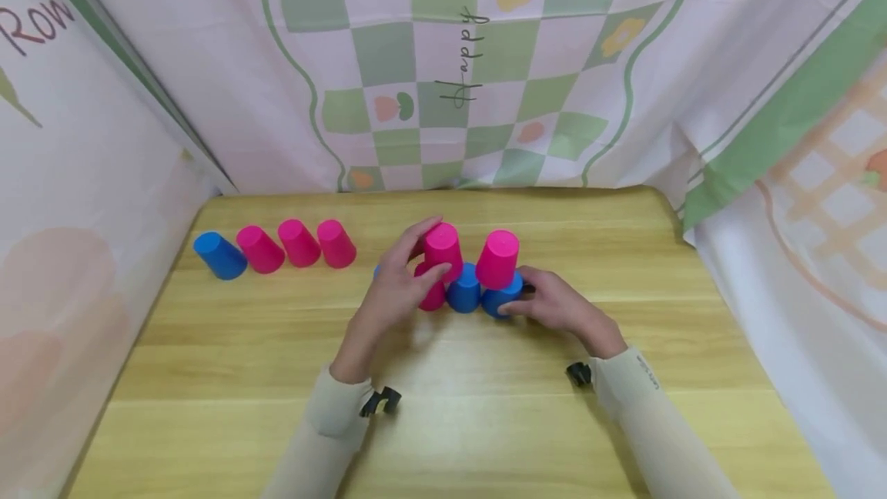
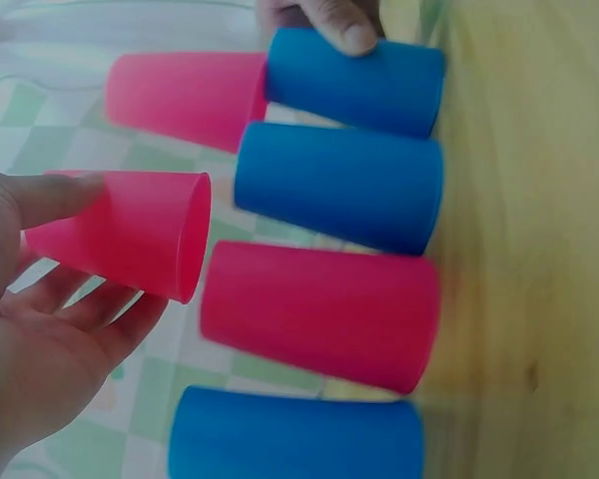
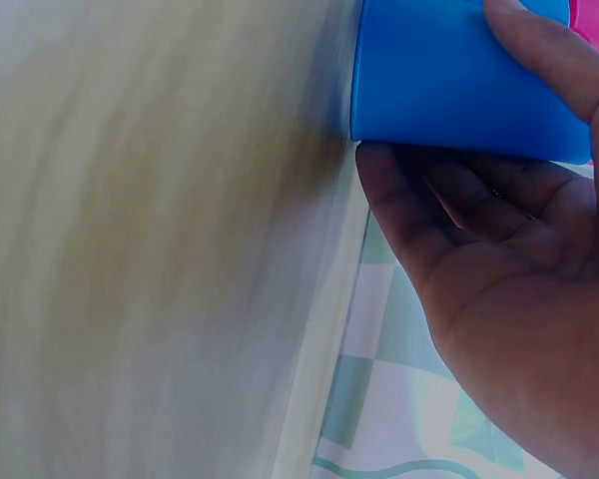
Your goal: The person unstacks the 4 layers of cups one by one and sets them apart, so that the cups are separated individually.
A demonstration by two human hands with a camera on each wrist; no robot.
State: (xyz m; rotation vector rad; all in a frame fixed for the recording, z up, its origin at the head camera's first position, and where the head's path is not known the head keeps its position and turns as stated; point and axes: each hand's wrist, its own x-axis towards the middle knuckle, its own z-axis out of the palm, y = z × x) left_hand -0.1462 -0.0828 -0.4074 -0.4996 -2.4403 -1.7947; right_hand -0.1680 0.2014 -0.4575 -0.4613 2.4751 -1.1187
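My left hand point(image 1: 388, 295) holds an upside-down pink cup point(image 1: 442, 246) between thumb and fingers, just above the bottom row of cups. In the left wrist view, that row shows a blue cup point(image 2: 299, 439), a pink cup point(image 2: 319, 314) and two more blue cups, all upside down. Around the rightmost blue cup point(image 3: 459, 85), my right hand point(image 1: 554, 303) has its thumb in front and its fingers behind. A second pink cup point(image 1: 498, 259) rests on top at the right end, over the two right blue cups. The leftmost blue cup is mostly hidden behind my left hand in the head view.
At the left back of the wooden table point(image 1: 471, 422) stand a blue cup point(image 1: 220, 255) and three pink cups point(image 1: 260, 249) in a line. A checked curtain point(image 1: 450, 60) hangs along the table's back edge, with more cloth at both sides.
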